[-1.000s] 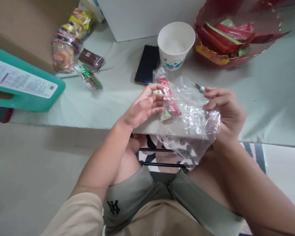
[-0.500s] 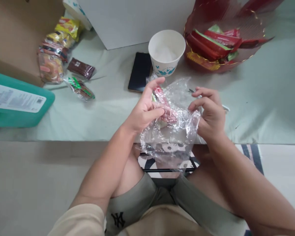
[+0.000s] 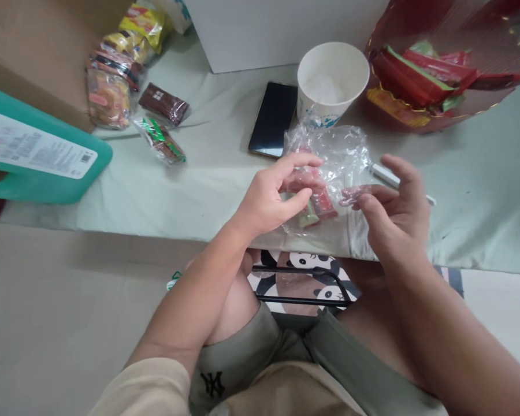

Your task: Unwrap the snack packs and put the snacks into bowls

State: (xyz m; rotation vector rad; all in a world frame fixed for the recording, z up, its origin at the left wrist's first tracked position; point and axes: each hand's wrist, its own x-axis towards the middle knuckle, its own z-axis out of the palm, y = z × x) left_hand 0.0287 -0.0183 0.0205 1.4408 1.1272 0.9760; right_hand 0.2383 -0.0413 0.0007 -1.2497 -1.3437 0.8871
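A crinkled clear plastic bag (image 3: 344, 150) lies on the cloth in front of me, with red and green wrapped packets (image 3: 323, 203) inside. My left hand (image 3: 281, 193) is over the bag's left side, its fingers stretched across the plastic and the thumb apart from them. Between the thumb and fingers of my right hand (image 3: 394, 214) is a pinched fold of the bag's right edge; the index finger is raised. A slim white stick-like tool (image 3: 385, 175) lies partly hidden behind that hand. Just beyond the bag stands a white paper cup (image 3: 333, 75) with a blue print.
Left of the cup lies a black phone (image 3: 273, 118). A red translucent bowl (image 3: 398, 112) with red packets stands at back right. Wrapped snacks (image 3: 163, 104) lie at left, near a green jug (image 3: 86, 173) and a cardboard box (image 3: 39, 52). A white box (image 3: 281, 34) stands behind.
The bag has gone from hanging over the table edge to lying on the cloth. Both hands have shifted with it, and the left thumb has lifted from the packets. The view has turned slightly left.
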